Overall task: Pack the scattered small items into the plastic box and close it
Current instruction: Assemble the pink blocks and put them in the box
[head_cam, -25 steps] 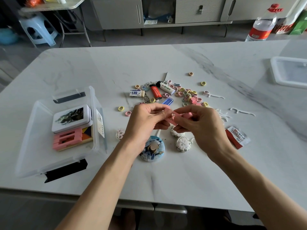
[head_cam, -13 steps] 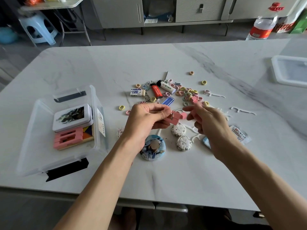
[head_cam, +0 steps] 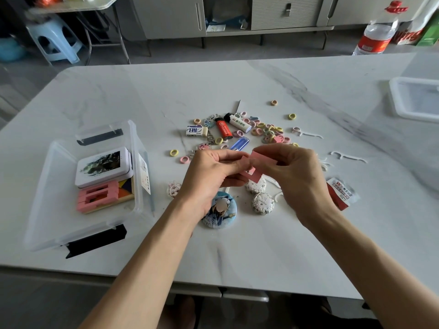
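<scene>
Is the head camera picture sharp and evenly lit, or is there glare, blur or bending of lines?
Head view: the hands and the pink pieces are fairly sharp; soft daylight, faint shadows; pale glare on the table at its far side; wide-angle bending curves the table edges; the face on the round badge is blurred.

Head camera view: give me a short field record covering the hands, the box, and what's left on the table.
left hand: pinching flat pink pieces
right hand: holding pink rectangular piece
clear plastic box: open, on the left of the white marble table
box contents: white tin with dark picture, pink frame-shaped pieces
still loose: red lighter, white lighter, pastel hair ties
</scene>
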Available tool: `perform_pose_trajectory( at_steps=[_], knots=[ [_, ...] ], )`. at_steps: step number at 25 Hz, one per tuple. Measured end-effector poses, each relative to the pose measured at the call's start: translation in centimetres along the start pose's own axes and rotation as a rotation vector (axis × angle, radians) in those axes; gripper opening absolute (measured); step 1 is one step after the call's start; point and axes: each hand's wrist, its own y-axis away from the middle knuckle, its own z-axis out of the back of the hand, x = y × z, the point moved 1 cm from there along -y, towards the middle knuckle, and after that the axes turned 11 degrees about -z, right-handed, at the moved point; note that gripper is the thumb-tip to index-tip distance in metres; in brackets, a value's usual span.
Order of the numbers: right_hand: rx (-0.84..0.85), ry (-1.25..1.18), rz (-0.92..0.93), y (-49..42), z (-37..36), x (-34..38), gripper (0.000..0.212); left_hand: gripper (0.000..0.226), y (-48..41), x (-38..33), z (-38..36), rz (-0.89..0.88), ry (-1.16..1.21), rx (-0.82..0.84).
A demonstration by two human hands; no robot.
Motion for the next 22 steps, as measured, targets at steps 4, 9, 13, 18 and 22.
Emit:
perform_pose_trajectory(
  at_steps=[4, 9, 13, 18, 22],
  knots=[
    [-0.038, 0.228, 0.063, 0.23, -0.25, 0.11, 0.026, 0.012, -0.15, 0.06, 0.10, 0.030, 0.047, -0.038],
    [0.033, 0.098, 0.012, 0.16, -0.22, 0.14, 0.018, 0.013, -0.09, 0.09, -0.05, 0.006, 0.009, -0.046],
    [-0.004, 0.148, 0.006, 0.09, 0.01, -0.04, 0.006, 0.016, -0.09, 0.15, -0.04, -0.011, -0.011, -0.067],
    [-0.014, 0.158, 0.030, 0.21, 0.09, 0.21, 0.010, 0.012, -0.02, 0.06, 0.09, -0.027, -0.024, -0.050],
    [-0.008, 0.135, 0.035, 0.35, -0.12, 0.31, 0.016, 0.012, -0.01, -0.03, 0.21, -0.058, -0.033, -0.096]
  ],
)
